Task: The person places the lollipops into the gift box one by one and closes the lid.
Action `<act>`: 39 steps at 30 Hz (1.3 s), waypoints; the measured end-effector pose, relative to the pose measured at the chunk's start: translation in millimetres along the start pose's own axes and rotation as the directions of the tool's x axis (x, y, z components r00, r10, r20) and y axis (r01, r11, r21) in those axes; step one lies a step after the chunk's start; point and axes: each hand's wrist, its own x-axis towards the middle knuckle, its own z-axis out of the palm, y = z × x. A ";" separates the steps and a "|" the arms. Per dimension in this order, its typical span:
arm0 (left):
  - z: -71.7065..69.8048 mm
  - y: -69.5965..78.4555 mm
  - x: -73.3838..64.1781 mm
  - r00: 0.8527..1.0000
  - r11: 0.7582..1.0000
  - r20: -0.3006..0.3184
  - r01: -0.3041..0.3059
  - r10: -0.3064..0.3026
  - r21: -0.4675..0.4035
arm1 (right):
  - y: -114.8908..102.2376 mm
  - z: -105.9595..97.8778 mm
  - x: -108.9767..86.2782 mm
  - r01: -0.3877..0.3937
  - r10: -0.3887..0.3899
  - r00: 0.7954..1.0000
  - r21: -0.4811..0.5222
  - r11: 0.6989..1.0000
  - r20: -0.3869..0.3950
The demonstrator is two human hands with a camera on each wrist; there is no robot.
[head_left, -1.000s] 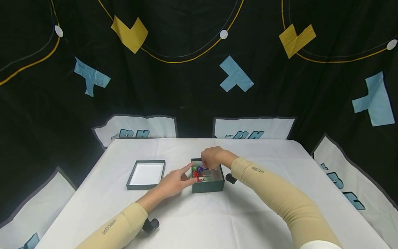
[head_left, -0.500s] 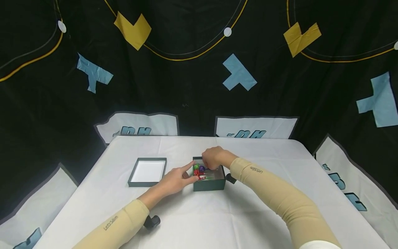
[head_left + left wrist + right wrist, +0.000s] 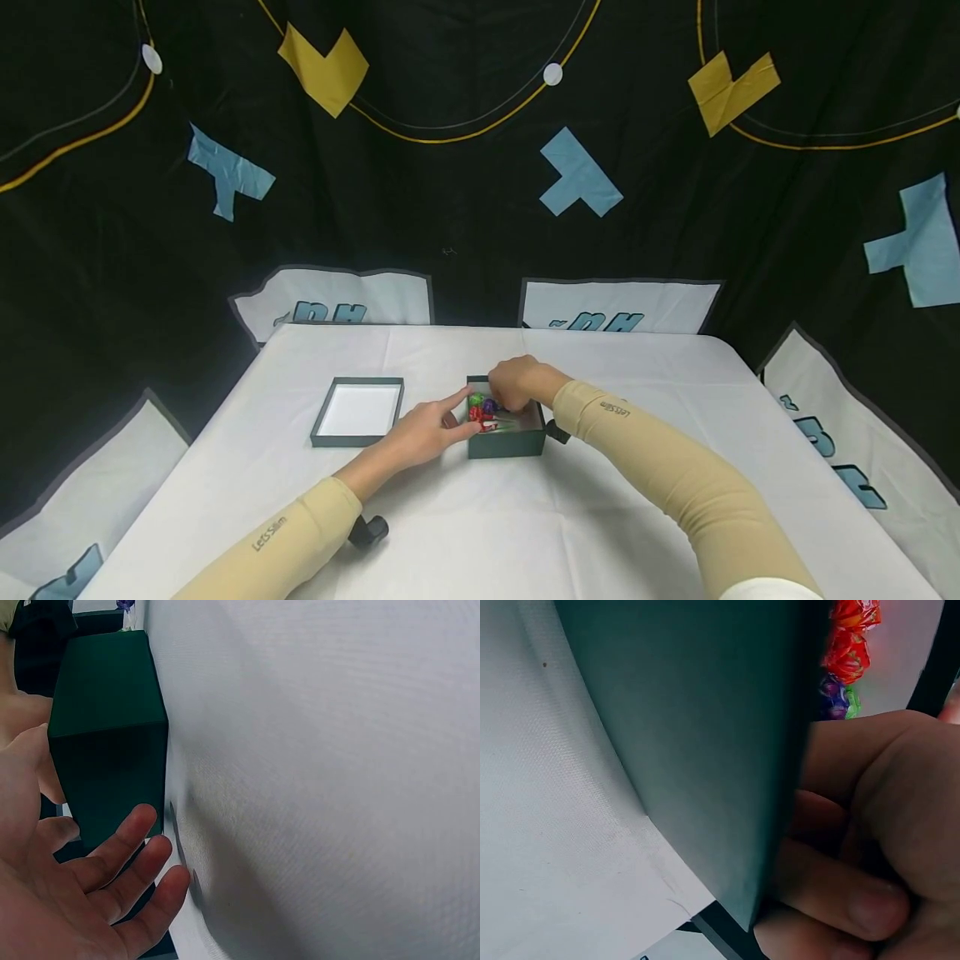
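Note:
A dark green open box (image 3: 506,446) stands on the white table and holds several wrapped lollipops, among them a green one (image 3: 476,400), a purple one (image 3: 491,406) and red ones (image 3: 847,652). My left hand (image 3: 427,429) rests thumb and index finger along the box's left rim. In the left wrist view its other fingers stretch out loosely beside the box wall (image 3: 112,772). My right hand (image 3: 517,382) reaches inside over the back right part, its curled fingers at the purple lollipop's stick. The box wall and the hand itself hide those fingertips.
A shallow box lid (image 3: 348,442), green-rimmed and white inside, lies left of the box. Black wrist devices (image 3: 367,533) sit below each forearm. Behind the table (image 3: 630,358) hangs a black curtain (image 3: 465,208) with paper decorations.
The head view has shifted slightly, so the scene sits a little higher and further right. Both hands keep nearly the same places at the box.

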 end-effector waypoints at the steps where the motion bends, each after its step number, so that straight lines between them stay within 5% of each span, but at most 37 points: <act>1: -0.3 0.0 -0.3 1.000 1.000 0.001 0.001 -0.001 0.000 | -0.2 -0.2 -0.2 0.005 -0.005 1.000 0.003 1.000 0.000; 16: -1.4 2.1 -0.8 1.000 1.000 0.008 -0.008 0.008 -0.015 | 1.6 -3.7 -3.0 0.031 -0.033 0.999 0.052 0.998 0.025; 29: -1.9 -0.8 0.1 1.000 1.000 -0.006 0.008 -0.008 -0.019 | 9.4 -7.7 -11.9 0.054 -0.051 0.998 0.053 0.997 -0.045; 39: 0.4 0.4 0.3 1.000 1.000 -0.001 0.006 -0.007 -0.029 | 7.3 -2.1 -12.0 0.079 -0.079 0.997 0.086 0.993 0.001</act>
